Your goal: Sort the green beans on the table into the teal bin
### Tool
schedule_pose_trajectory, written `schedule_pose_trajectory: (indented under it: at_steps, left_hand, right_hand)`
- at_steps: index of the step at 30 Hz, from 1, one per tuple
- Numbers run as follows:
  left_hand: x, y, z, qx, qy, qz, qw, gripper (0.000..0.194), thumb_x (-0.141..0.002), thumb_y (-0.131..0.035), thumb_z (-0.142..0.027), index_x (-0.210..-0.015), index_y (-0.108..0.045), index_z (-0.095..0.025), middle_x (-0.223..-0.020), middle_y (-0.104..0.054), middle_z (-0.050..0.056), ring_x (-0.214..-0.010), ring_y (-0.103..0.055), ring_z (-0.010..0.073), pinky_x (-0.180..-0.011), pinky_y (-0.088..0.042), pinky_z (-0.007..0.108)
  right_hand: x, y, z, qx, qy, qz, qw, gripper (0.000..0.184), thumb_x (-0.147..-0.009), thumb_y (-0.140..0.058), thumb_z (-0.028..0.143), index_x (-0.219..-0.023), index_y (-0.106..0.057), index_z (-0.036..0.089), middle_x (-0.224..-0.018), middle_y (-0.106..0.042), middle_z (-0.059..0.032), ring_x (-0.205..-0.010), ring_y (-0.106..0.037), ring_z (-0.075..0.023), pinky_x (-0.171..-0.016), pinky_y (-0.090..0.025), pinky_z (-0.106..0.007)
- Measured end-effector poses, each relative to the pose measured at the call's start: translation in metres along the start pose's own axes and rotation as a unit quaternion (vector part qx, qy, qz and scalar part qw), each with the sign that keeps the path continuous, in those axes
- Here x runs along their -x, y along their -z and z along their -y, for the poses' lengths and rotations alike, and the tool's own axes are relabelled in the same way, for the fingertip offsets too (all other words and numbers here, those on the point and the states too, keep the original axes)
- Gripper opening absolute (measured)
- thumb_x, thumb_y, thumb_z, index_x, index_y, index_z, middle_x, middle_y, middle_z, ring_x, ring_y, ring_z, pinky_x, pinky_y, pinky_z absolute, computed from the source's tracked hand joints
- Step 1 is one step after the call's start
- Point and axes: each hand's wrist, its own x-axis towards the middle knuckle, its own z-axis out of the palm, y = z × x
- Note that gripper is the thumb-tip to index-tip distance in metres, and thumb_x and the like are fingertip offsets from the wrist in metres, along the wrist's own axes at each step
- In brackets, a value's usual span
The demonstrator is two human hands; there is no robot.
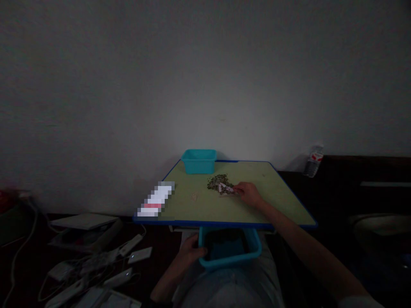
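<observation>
My left hand (192, 251) is closed on the left rim of a turquoise plastic bin (230, 260) that rests on my lap, just below the table's front edge. Dark contents line the bin's inside, too dim to name. Over the table, my right hand (248, 193) pinches a pale, patterned flat piece, perhaps card or paper (225, 189), at its right end. That piece lies against the near side of a spread pile of small dark and light grains (217, 181). To the left of the pile is a small scatter of pale grains (194, 196).
A second turquoise bin (199, 166) stands at the back left of the blue-edged table (276, 209). A pixelated, bright phone-like shape (156, 201) sits at the left edge. Cables and chargers (109, 261) clutter the lower left; a plastic bottle (314, 161) stands tilted at right.
</observation>
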Motion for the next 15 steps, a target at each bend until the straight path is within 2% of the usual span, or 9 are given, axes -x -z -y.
schedule_pose_trajectory:
  at_steps: [4,7,12,15]
  left_hand:
    - [0.004,-0.001,-0.005,-0.018,-0.011,0.015,1.000,0.045,-0.067,-0.069,-0.024,-0.112,-0.070,-0.017,-0.097,-0.076,0.007,-0.088,-0.068,0.0283,-0.075,-0.052,0.036]
    - [0.007,-0.003,-0.008,-0.039,-0.009,0.018,0.999,0.049,-0.069,-0.066,-0.020,-0.118,-0.066,-0.016,-0.099,-0.076,0.007,-0.086,-0.067,0.0280,-0.073,-0.051,0.036]
    - [0.009,-0.008,-0.004,-0.075,-0.021,-0.030,0.997,0.055,-0.070,-0.060,-0.015,-0.125,-0.060,-0.018,-0.103,-0.073,0.005,-0.091,-0.064,0.0266,-0.075,-0.049,0.035]
    - [0.010,-0.010,-0.002,-0.085,-0.030,-0.049,0.995,0.059,-0.069,-0.058,-0.013,-0.128,-0.057,-0.019,-0.103,-0.072,0.004,-0.092,-0.062,0.0255,-0.076,-0.048,0.034]
  right_hand:
    - [0.005,-0.004,-0.004,-0.027,-0.014,-0.029,0.999,0.025,-0.093,-0.055,0.022,-0.103,-0.077,0.022,-0.099,-0.075,-0.0058,-0.090,-0.067,-0.0175,-0.082,-0.045,-0.025]
    - [0.005,-0.004,-0.009,-0.037,-0.043,-0.060,0.997,0.025,-0.093,-0.053,0.022,-0.102,-0.077,0.022,-0.099,-0.076,-0.0063,-0.090,-0.067,-0.0184,-0.083,-0.046,-0.026]
    - [0.002,-0.005,-0.018,-0.035,-0.115,-0.112,0.986,0.027,-0.094,-0.052,0.025,-0.107,-0.076,0.021,-0.108,-0.075,-0.0079,-0.097,-0.068,-0.0215,-0.088,-0.047,-0.030]
    - [0.001,-0.006,-0.021,-0.040,-0.150,-0.116,0.981,0.029,-0.093,-0.053,0.025,-0.114,-0.073,0.020,-0.114,-0.073,-0.0087,-0.101,-0.067,-0.0218,-0.092,-0.047,-0.030]
